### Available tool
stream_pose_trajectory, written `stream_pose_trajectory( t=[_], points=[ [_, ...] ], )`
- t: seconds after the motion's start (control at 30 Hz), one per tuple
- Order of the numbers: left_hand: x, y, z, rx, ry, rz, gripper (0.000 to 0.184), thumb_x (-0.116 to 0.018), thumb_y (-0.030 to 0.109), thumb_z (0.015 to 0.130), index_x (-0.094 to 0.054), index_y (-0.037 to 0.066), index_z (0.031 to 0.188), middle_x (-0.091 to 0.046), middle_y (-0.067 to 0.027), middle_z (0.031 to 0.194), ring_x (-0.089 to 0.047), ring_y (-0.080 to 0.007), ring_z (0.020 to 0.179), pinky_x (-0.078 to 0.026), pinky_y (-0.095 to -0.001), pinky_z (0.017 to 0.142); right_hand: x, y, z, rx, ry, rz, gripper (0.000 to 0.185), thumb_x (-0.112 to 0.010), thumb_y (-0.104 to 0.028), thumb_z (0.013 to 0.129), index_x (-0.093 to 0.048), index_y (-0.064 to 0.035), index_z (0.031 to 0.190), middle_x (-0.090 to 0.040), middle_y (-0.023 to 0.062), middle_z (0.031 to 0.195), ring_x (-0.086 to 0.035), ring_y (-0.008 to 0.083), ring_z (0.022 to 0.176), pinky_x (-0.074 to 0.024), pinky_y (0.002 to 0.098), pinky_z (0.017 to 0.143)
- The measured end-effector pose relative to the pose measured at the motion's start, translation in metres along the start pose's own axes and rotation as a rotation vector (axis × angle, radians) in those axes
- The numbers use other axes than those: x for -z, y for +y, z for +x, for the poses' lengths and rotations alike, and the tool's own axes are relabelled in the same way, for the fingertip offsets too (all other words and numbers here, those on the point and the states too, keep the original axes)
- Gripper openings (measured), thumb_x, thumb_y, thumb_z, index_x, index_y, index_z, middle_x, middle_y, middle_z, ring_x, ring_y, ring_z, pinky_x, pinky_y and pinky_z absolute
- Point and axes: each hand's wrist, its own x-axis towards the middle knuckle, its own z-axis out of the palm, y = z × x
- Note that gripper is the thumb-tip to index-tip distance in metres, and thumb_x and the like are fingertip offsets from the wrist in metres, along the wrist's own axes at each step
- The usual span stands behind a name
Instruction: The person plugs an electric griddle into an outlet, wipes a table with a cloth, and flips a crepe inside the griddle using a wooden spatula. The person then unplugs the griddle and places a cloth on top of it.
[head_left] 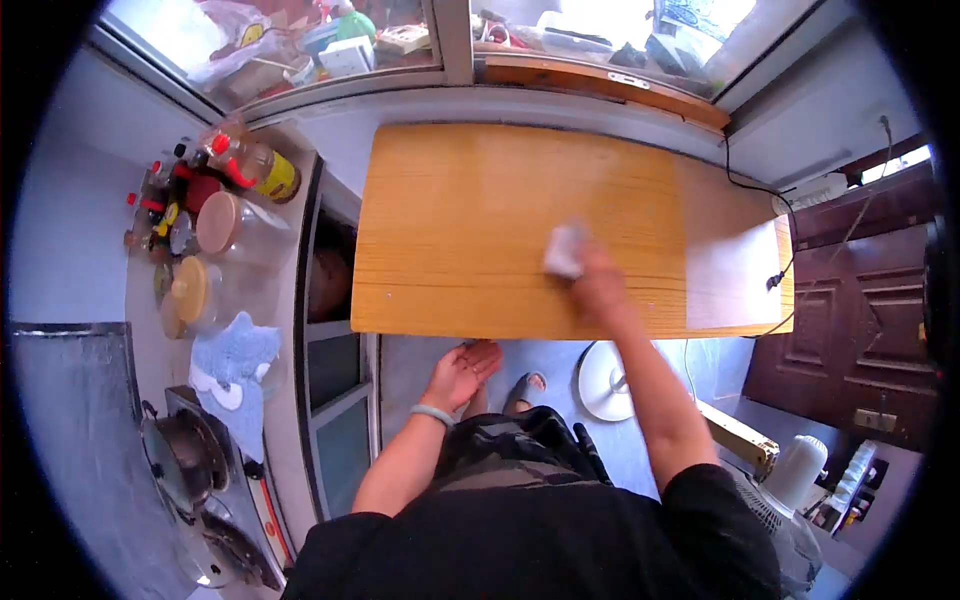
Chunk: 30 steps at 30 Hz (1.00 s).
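Observation:
A wooden-topped table (480, 230) stands in front of me. My right hand (600, 288), blurred by motion, is closed on a folded white cloth (566, 250) against the tabletop, right of its middle. Whether the cloth is fabric or paper I cannot make out. My left hand (466, 372) hangs just below the table's front edge, palm up and fingers stretched out, holding nothing. A band (433, 413) circles that wrist.
Jars (240, 235), bottles (262, 172) and a blue towel (235, 370) line the left counter, with a pan (185, 460) nearer me. A black cable (775, 278) crosses the table's right end. A fan (790, 490) stands at lower right, a white round base (605, 382) below the table.

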Motion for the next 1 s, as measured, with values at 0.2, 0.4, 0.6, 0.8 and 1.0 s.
stream_pose_trajectory(
  t=[0.2, 0.4, 0.6, 0.8, 1.0],
  points=[
    [0.016, 0.025, 0.007, -0.016, -0.098, 0.001, 0.038, -0.035, 0.027, 0.092, -0.049, 0.001, 0.117, -0.053, -0.0167, 0.121, -0.049, -0.0322, 0.114, -0.038, -0.0473, 0.099, -0.042, -0.118, -0.058, 0.258, -0.642, 0.211, 0.031, -0.053, -0.008, 0.077, -0.056, -0.0065, 0.109, -0.057, 0.0189, 0.102, -0.054, 0.0360, 0.097, -0.0431, 0.0422, 0.085],
    [0.005, 0.042, -0.006, 0.054, -0.063, 0.127, 0.040, -0.032, 0.023, 0.093, -0.051, -0.002, 0.117, -0.056, -0.0188, 0.118, -0.051, -0.0315, 0.112, -0.039, -0.0443, 0.098, 0.018, 0.008, 0.004, -0.009, 0.280, 0.349, 0.032, -0.050, -0.002, 0.076, -0.058, -0.0048, 0.106, -0.062, 0.0143, 0.099, -0.059, 0.0270, 0.089, -0.0464, 0.0352, 0.077],
    [0.023, 0.051, -0.020, 0.072, -0.020, -0.001, 0.040, -0.033, 0.021, 0.092, -0.049, -0.006, 0.117, -0.054, -0.0212, 0.118, -0.049, -0.0337, 0.114, -0.035, -0.0447, 0.102, 0.047, 0.134, 0.079, -0.543, 0.388, -0.238, 0.048, -0.044, -0.001, 0.077, -0.048, -0.0072, 0.125, -0.057, 0.0204, 0.111, -0.055, 0.0345, 0.101, -0.0447, 0.0404, 0.084],
    [0.037, 0.061, -0.033, 0.050, 0.033, -0.067, 0.041, -0.034, 0.022, 0.092, -0.048, -0.007, 0.118, -0.053, -0.0224, 0.119, -0.047, -0.0347, 0.116, -0.033, -0.0448, 0.103, 0.000, 0.081, 0.170, -0.437, 0.223, -0.288, 0.047, -0.047, -0.003, 0.077, -0.048, -0.0087, 0.123, -0.055, 0.0219, 0.112, -0.054, 0.0385, 0.101, -0.0445, 0.0441, 0.085],
    [0.040, 0.069, -0.043, 0.005, 0.052, -0.149, 0.042, -0.036, 0.022, 0.091, -0.048, -0.008, 0.118, -0.054, -0.0223, 0.118, -0.047, -0.0359, 0.115, -0.033, -0.0451, 0.103, -0.047, -0.055, 0.222, -0.289, 0.036, -0.238, 0.051, -0.052, 0.002, 0.072, -0.047, -0.0070, 0.121, -0.047, 0.0205, 0.120, -0.049, 0.0384, 0.107, -0.0437, 0.0426, 0.089]
  ],
)
